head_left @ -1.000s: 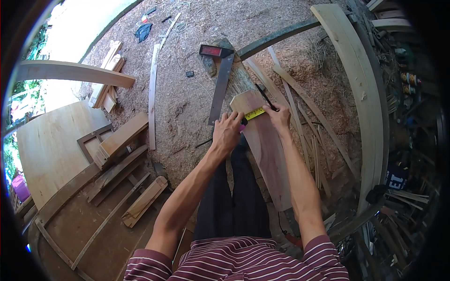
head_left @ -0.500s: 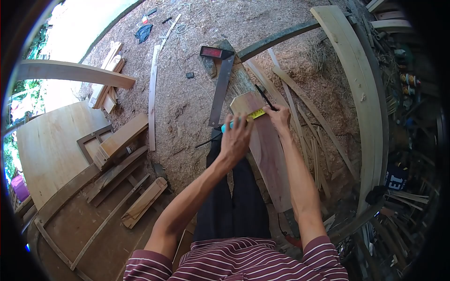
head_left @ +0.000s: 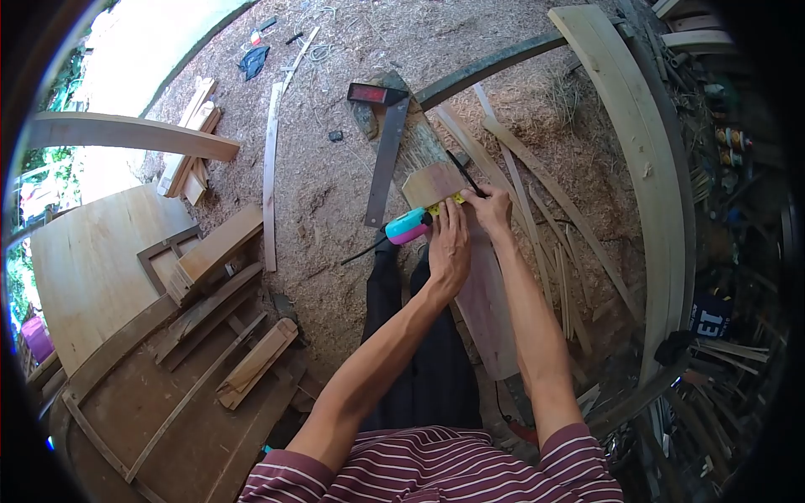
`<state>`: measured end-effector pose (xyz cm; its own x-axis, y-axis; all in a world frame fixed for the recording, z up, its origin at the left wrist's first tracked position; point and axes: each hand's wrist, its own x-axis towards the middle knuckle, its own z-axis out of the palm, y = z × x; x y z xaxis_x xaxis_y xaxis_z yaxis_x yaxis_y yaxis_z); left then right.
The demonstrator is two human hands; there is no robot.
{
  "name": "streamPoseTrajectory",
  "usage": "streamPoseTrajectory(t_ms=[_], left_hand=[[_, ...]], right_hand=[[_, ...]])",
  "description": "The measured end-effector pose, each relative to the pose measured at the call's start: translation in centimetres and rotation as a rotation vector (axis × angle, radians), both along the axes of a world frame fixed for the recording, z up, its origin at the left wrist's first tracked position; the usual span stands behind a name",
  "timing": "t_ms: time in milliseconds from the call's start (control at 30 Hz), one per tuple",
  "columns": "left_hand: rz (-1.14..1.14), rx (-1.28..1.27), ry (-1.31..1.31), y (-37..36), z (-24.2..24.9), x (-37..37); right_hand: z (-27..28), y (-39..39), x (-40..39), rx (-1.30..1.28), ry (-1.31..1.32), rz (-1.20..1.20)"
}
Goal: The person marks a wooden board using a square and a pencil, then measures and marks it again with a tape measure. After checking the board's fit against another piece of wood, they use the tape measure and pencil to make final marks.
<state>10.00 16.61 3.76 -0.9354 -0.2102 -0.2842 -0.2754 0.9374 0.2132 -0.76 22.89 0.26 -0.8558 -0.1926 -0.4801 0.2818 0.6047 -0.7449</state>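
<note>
A tape measure [head_left: 407, 225] with a turquoise and pink case lies at the left edge of a wooden board [head_left: 486, 310], its short yellow blade drawn across the board. My left hand [head_left: 450, 251] rests over the board with fingers stretched out, their tips pressing on the blade; the case is outside its grip. My right hand [head_left: 493, 210] is closed at the board's right edge, beside the blade's end, around a thin black pencil-like stick [head_left: 467, 173]. Beyond the board, a try square [head_left: 387, 155] with a red-faced stock lies on a rough timber piece [head_left: 419, 144].
Curved timbers [head_left: 637, 168] stand on the right, with thin wood strips [head_left: 562, 226] on the shavings-covered ground. To the left are a plywood sheet [head_left: 101, 260], stacked offcuts [head_left: 256, 360] and a curved plank [head_left: 134, 134].
My left hand has come off the tape measure's case and moved right onto the blade, leaving the case in plain view. My right hand has shifted slightly left with the black stick.
</note>
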Motion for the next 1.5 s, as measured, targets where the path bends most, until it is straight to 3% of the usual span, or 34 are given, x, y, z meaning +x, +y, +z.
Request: streamPoseTrajectory(t_ms=[167, 333, 533, 733, 800, 967, 1033, 1067, 1133, 1500], left_hand=[[-0.015, -0.063, 0.031, 0.0, -0.4, 0.6], [0.098, 0.163, 0.143, -0.2, -0.3, 0.3], [0.063, 0.165, 0.135, -0.9, 0.0, 0.2], [0.084, 0.177, 0.123, -0.9, 0.1, -0.1], [0.083, 0.139, 0.136, -0.7, -0.1, -0.1], [0.058, 0.04, 0.137, -0.5, 0.0, -0.4], [0.056, 0.046, 0.145, -0.5, -0.1, -0.4], [0.062, 0.045, 0.142, -0.5, -0.1, -0.3], [0.054, 0.043, 0.173, -0.6, -0.2, -0.2], [0.033, -0.005, 0.152, -0.6, -0.1, -0.3]], right_hand=[[0.5, 0.0, -0.1, 0.0, 0.008, 0.01], [0.2, 0.2, -0.2, -0.018, 0.017, 0.022], [-0.2, 0.5, -1.0, 0.045, 0.009, 0.153], [1.0, 0.2, -1.9, -0.008, 0.314, 0.143], [2.9, -0.1, -2.4, -0.198, 0.504, 0.099], [4.0, 0.3, -1.8, -0.164, 0.189, 0.23], [2.8, -0.1, -0.8, -0.477, 0.205, 0.137], [2.4, 0.1, -0.6, -0.478, 0.2, 0.142], [2.4, 0.1, -0.1, -0.343, 0.457, 0.233], [2.4, -0.6, -0.2, -0.289, 0.415, 0.351]])
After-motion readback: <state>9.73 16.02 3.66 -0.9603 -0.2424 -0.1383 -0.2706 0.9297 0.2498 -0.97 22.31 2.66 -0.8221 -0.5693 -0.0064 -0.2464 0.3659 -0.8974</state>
